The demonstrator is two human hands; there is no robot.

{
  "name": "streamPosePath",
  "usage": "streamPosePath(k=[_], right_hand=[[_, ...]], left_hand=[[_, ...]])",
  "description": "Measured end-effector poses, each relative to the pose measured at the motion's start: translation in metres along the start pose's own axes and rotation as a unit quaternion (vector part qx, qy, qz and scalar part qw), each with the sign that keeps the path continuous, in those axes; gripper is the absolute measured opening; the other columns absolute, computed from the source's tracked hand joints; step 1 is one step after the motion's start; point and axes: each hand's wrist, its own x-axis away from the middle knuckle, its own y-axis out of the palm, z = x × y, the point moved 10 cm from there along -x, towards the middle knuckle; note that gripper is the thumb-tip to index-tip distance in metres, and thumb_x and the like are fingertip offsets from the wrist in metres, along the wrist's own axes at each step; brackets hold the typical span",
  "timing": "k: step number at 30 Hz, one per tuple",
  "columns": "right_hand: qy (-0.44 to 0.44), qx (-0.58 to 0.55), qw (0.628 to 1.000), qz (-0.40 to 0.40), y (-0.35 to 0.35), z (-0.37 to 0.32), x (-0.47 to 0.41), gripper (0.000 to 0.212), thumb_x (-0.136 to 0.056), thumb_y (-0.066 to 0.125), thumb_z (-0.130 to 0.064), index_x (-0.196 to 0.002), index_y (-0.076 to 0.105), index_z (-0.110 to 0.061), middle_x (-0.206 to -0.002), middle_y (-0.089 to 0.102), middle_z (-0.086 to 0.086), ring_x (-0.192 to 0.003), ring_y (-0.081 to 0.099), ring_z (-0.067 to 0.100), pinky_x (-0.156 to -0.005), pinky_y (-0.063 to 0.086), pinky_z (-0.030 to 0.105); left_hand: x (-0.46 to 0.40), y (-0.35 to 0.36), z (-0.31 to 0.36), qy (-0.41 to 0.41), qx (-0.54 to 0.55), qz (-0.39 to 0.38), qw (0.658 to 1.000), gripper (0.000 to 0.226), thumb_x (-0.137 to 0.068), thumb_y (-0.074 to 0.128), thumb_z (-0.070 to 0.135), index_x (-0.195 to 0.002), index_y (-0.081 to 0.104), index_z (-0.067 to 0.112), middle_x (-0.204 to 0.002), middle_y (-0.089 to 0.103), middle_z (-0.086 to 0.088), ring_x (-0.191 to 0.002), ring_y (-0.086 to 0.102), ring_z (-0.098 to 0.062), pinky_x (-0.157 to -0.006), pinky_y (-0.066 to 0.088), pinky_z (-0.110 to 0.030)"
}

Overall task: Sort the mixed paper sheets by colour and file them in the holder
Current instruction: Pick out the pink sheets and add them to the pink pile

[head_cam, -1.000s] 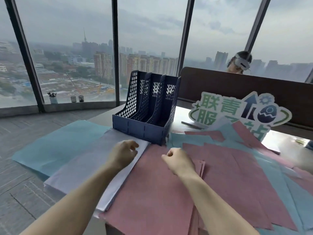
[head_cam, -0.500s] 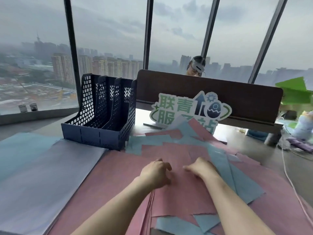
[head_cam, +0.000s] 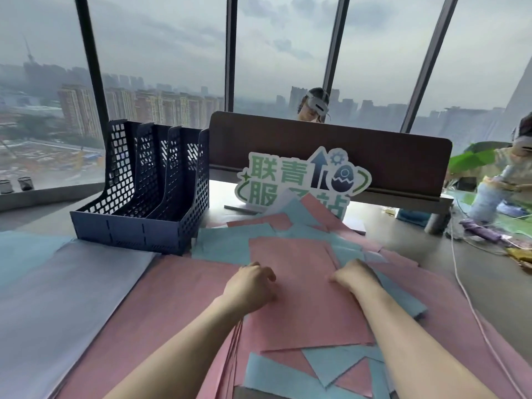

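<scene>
A dark blue three-slot file holder [head_cam: 138,234] stands empty at the back left. Three sorted stacks lie in front of it: blue [head_cam: 26,251], white [head_cam: 63,298] and pink [head_cam: 161,312]. To their right spreads a mixed pile of pink and blue sheets [head_cam: 230,246]. A pink sheet [head_cam: 302,300] lies on top of that pile. My left hand [head_cam: 250,286] grips its left edge with curled fingers. My right hand [head_cam: 355,279] grips its right edge the same way.
A green and white cut-out sign [head_cam: 302,180] leans against a brown desk divider [head_cam: 374,151] behind the pile. A person wearing a headset [head_cam: 315,106] sits beyond it, another person [head_cam: 518,168] at far right. A white cable [head_cam: 460,283] runs along the table's right side.
My view swung right, from the sorted stacks to the mixed pile. Both hands left the white and pink stacks, met on the top pink sheet, then spread to its two edges.
</scene>
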Motion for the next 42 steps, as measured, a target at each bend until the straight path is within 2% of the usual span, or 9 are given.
streamPosePath(k=[6,10,16,19,23,28,32,36,42], right_hand=[[0.001,-0.040,0.999,-0.033,0.004,-0.009,-0.003,0.024,-0.079,0.073,-0.023,-0.083,0.053,-0.010,-0.077,0.056,0.004,-0.079,0.058,0.021,-0.069,0.044,0.024],[-0.141,-0.142,0.978,0.057,-0.012,-0.028,-0.002,0.008,-0.087,0.064,-0.021,-0.082,0.060,-0.015,-0.071,0.060,0.000,-0.067,0.056,0.016,-0.056,0.040,0.024],[-0.250,-0.475,0.843,-0.034,-0.032,-0.023,0.019,0.015,-0.090,0.068,-0.013,-0.082,0.078,-0.020,-0.086,0.075,-0.002,-0.082,0.066,0.017,-0.081,0.052,0.033],[-0.219,-0.513,0.828,-0.063,-0.035,-0.005,0.014,0.016,-0.094,0.062,-0.010,-0.092,0.077,-0.014,-0.094,0.075,0.008,-0.088,0.065,0.025,-0.089,0.051,0.041],[-0.221,-0.460,0.857,-0.069,-0.042,0.013,-0.001,0.019,-0.097,0.059,-0.018,-0.104,0.074,-0.009,-0.108,0.072,0.018,-0.093,0.066,0.029,-0.094,0.050,0.049],[-0.199,-0.120,0.972,0.044,-0.067,0.041,-0.036,0.023,-0.101,0.050,-0.021,-0.114,0.066,-0.010,-0.107,0.063,0.005,-0.084,0.054,0.018,-0.056,0.040,0.023],[-0.183,0.103,0.978,0.019,-0.063,0.065,-0.081,0.021,-0.082,0.050,-0.007,-0.097,0.058,-0.021,-0.101,0.060,0.001,-0.097,0.061,0.026,-0.068,0.046,0.031],[-0.185,0.141,0.970,-0.070,-0.055,0.066,-0.110,0.024,-0.071,0.073,-0.022,-0.088,0.057,-0.019,-0.091,0.056,-0.003,-0.085,0.055,0.017,-0.065,0.041,0.027],[-0.162,0.187,0.962,-0.118,-0.059,0.071,-0.139,0.037,-0.065,0.083,-0.040,-0.083,0.056,-0.022,-0.087,0.060,-0.005,-0.081,0.053,0.015,-0.069,0.040,0.031]], left_hand=[[0.000,0.003,-0.003,-0.010,-0.006,-0.002,1.000,0.045,-0.080,0.069,0.037,-0.124,0.063,0.030,-0.122,0.057,0.001,-0.116,0.053,-0.022,-0.095,0.046,-0.029],[-0.001,-0.009,-0.018,-0.067,0.106,0.060,0.990,0.064,-0.080,0.075,0.038,-0.137,0.052,0.020,-0.131,0.055,-0.005,-0.119,0.055,-0.024,-0.101,0.044,-0.032],[-0.003,-0.027,-0.025,-0.143,0.522,0.102,0.834,0.024,-0.080,0.079,0.015,-0.091,0.058,0.021,-0.086,0.065,-0.001,-0.067,0.061,-0.010,-0.063,0.048,-0.023],[-0.003,-0.022,-0.022,-0.150,0.555,0.077,0.815,0.017,-0.081,0.075,0.009,-0.087,0.062,0.017,-0.072,0.063,-0.003,-0.044,0.052,-0.005,-0.046,0.037,-0.017],[-0.005,-0.001,0.005,-0.133,0.579,0.012,0.804,0.021,-0.074,0.078,0.013,-0.092,0.069,0.006,-0.072,0.066,-0.008,-0.050,0.058,-0.014,-0.048,0.047,-0.019],[-0.019,0.006,-0.003,-0.143,0.448,0.070,0.880,0.022,-0.056,0.060,0.019,-0.070,0.069,0.004,-0.061,0.061,-0.004,-0.056,0.054,-0.017,-0.058,0.048,-0.031],[-0.020,0.014,-0.012,-0.175,0.465,0.071,0.865,0.022,-0.058,0.064,0.017,-0.076,0.072,0.007,-0.069,0.071,-0.010,-0.062,0.064,-0.023,-0.069,0.058,-0.045],[-0.025,0.026,-0.022,-0.217,0.545,0.067,0.807,0.007,-0.082,0.067,0.000,-0.088,0.070,0.002,-0.067,0.071,-0.015,-0.053,0.066,-0.025,-0.062,0.060,-0.041],[-0.034,0.036,-0.015,-0.220,0.557,0.038,0.800,0.012,-0.085,0.068,0.002,-0.096,0.070,0.000,-0.076,0.073,-0.018,-0.055,0.068,-0.026,-0.058,0.061,-0.038]])
